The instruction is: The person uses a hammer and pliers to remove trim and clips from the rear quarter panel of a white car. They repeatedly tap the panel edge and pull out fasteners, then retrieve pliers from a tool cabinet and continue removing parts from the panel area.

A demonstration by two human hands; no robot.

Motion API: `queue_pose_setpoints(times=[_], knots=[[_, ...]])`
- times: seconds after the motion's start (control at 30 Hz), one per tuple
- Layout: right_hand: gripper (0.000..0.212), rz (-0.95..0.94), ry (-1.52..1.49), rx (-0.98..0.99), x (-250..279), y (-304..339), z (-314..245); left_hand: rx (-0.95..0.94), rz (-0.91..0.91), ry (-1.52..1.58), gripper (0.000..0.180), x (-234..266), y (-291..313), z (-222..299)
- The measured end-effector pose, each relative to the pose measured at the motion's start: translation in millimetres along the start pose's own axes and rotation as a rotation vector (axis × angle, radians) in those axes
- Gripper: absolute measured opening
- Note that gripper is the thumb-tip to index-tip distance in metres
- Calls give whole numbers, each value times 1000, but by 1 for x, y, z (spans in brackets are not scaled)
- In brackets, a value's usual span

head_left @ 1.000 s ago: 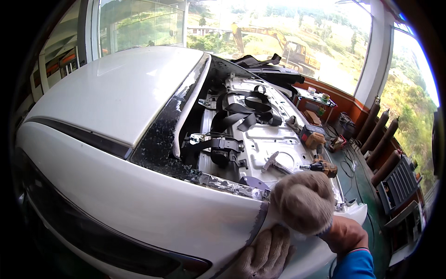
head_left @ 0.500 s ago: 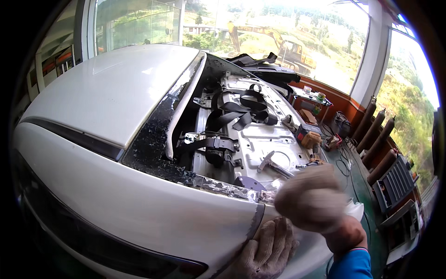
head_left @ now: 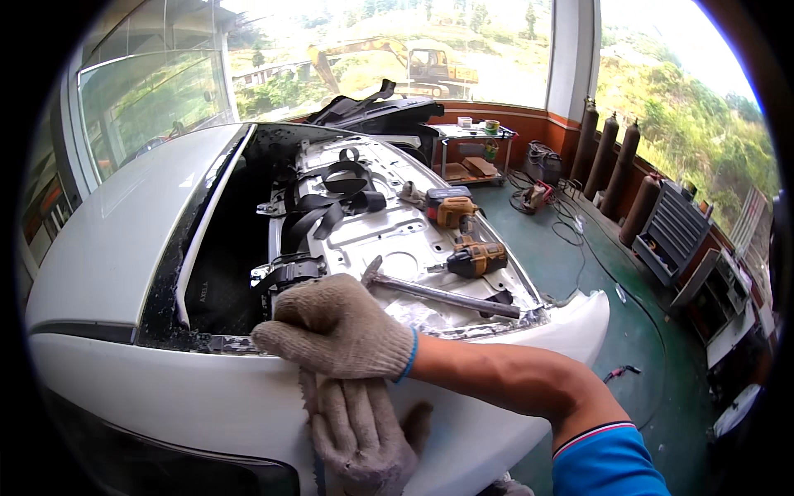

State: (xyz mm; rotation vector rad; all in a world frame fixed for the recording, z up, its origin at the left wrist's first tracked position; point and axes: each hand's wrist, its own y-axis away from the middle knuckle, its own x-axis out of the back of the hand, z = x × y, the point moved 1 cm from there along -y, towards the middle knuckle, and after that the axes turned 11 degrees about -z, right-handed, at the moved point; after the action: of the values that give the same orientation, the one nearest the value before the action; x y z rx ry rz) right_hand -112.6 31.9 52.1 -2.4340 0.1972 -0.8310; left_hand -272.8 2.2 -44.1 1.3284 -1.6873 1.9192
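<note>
Both my hands wear grey-beige knitted gloves. My left hand (head_left: 365, 438) lies with fingers stretched out on the white car body panel (head_left: 190, 388), beside a dark bare seam (head_left: 308, 397). Above its fingertips, at the edge of the car's rear opening, my right hand (head_left: 339, 324) is closed in a fist. What it holds, if anything, is hidden. Beyond the hands, a hammer (head_left: 438, 294) rests across the silvery metal shelf inside the opening. A yellow-black cordless drill (head_left: 477, 257) lies behind it, with a second cordless tool (head_left: 451, 207) farther back.
Black seat belts (head_left: 327, 202) lie coiled on the metal shelf. At the right stand brown gas cylinders (head_left: 620, 169) and a grey tool cabinet (head_left: 672, 227). Cables (head_left: 575, 219) run over the green floor. A small trolley (head_left: 471, 136) stands by the windows.
My view has swung to the right, so the car sits farther left in it. My blurred right fist has moved from right of the left hand to above and left of its fingertips.
</note>
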Motion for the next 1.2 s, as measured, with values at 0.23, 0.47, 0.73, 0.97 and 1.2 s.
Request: queue_pose_setpoints(times=[0.23, 0.47, 0.73, 0.97, 1.2], knots=[[25, -116, 551, 454, 28, 67, 8, 41, -15, -204, 85, -20, 14, 0], [13, -475, 611, 373, 192, 220, 41, 67, -53, -270, 62, -10, 9, 7], [25, 288, -736, -679, 292, 521, 49, 59, 92, -339, 57, -3, 4, 29], [28, 510, -681, -1822, 165, 880, 67, -27, 147, -338, 57, -13, -22, 60], [28, 810, -374, -2444, 104, 1074, -116, 255, 240, -257, 39, -45, 10, 130]])
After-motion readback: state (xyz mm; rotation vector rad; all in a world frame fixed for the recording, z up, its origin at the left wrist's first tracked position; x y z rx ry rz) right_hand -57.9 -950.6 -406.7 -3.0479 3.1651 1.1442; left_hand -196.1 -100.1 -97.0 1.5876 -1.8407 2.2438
